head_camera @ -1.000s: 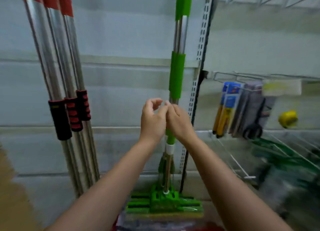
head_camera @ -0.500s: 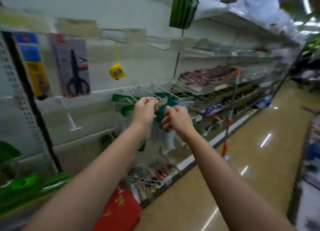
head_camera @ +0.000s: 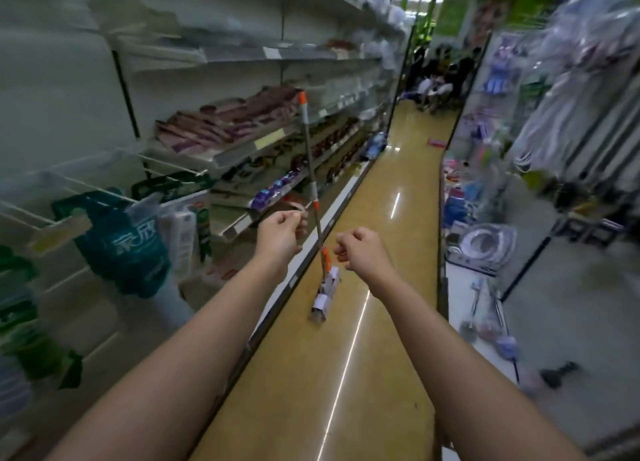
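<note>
My left hand (head_camera: 281,233) is raised over the aisle with its fingers curled, and it pinches a small thin strip (head_camera: 298,210) at the fingertips. My right hand (head_camera: 362,251) hovers a little lower and to the right. Its fingers are curled in and I see nothing clear in them. The two hands are apart. Between and beyond them a mop with an orange-tipped pole (head_camera: 309,156) leans against the left shelving, its wrapped head (head_camera: 326,292) on the floor.
Shelving (head_camera: 221,156) with packaged goods runs along the left, with a teal bag (head_camera: 124,242) hanging near me. Racks of goods (head_camera: 485,249) line the right. The yellow floor (head_camera: 391,218) runs between them to people (head_camera: 436,86) at the far end.
The view has swung right, from the green mop at the shelf wall to looking down the aisle. My hands, which touched at the fingertips, have drawn apart.
</note>
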Tool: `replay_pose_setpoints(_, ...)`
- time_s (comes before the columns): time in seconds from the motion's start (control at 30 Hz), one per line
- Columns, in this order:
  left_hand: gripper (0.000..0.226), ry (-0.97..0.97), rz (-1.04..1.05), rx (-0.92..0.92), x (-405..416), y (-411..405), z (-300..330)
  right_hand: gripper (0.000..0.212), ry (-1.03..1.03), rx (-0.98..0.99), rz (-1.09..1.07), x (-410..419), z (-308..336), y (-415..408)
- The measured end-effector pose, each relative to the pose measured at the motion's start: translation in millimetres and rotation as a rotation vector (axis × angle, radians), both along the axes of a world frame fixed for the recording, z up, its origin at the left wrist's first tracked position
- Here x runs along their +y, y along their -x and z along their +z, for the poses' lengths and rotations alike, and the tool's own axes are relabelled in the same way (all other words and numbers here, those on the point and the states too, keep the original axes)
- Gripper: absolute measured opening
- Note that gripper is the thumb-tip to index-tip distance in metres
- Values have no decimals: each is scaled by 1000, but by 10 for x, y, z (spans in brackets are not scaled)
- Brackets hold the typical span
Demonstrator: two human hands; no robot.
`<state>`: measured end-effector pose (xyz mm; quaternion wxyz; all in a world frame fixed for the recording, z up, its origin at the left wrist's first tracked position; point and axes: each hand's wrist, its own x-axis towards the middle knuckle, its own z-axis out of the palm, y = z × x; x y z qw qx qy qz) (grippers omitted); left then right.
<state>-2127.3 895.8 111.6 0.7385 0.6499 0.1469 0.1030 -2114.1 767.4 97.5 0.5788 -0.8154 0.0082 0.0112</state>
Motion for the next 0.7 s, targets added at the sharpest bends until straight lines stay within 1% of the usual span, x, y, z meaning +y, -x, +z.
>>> replay_pose_setpoints(0.23, 16, -49, -136, 27, -325, -1524, -27, 19, 23, 27, -77, -386, 83, -1206)
replay_pose_setpoints(0.4, 13, 19, -162, 193, -626, -2553, -181, 16, 1, 76, -95, -627, -17, -2082)
replay_pose_setpoints(0.5, 12, 33, -154, 249, -765, -3109, -300, 15, -13, 88, -93, -731, -98, -2636)
replay_pose_setpoints(0.63, 13, 57, -137, 222, -863, -3909, -378, 15, 2, 91, -46, -843, -179, -3530)
replay_pose_setpoints(0.7, 13, 51, -95, 203, -916, -4313, -375, 15, 3, 79, -7, -895, -187, -3994)
